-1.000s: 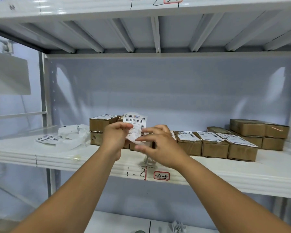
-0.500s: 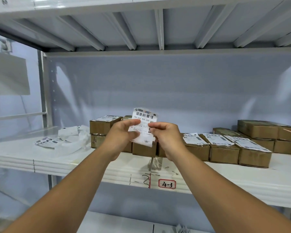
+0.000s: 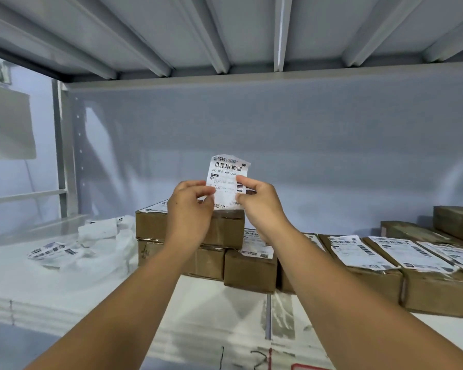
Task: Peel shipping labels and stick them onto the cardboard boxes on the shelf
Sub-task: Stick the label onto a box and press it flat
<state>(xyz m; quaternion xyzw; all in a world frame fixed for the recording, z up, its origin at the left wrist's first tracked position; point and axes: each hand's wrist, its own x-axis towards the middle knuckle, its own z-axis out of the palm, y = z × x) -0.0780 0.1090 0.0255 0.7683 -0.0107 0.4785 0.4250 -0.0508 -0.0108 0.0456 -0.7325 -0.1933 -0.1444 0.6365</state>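
White paper shipping label, barcode at the top, is held upright in the air over the middle of the shelf. Left hand pinches its lower left edge w/ thumb & curled fingers. Right hand pinches the right edge, thumb on the printed face. Directly under the label sits the top box, brown cardboard, stacked on a bottom box approx mid-shelf. Can't tell if the label's lower edge touches it. Just right of the stack, a row of labelled boxes runs along toward the shelf's right end. Plain boxes are stacked behind them at the back right. Toward the left end lies a heap of white backing paper, w/ a loose label strip beside it, well apart from the hands.
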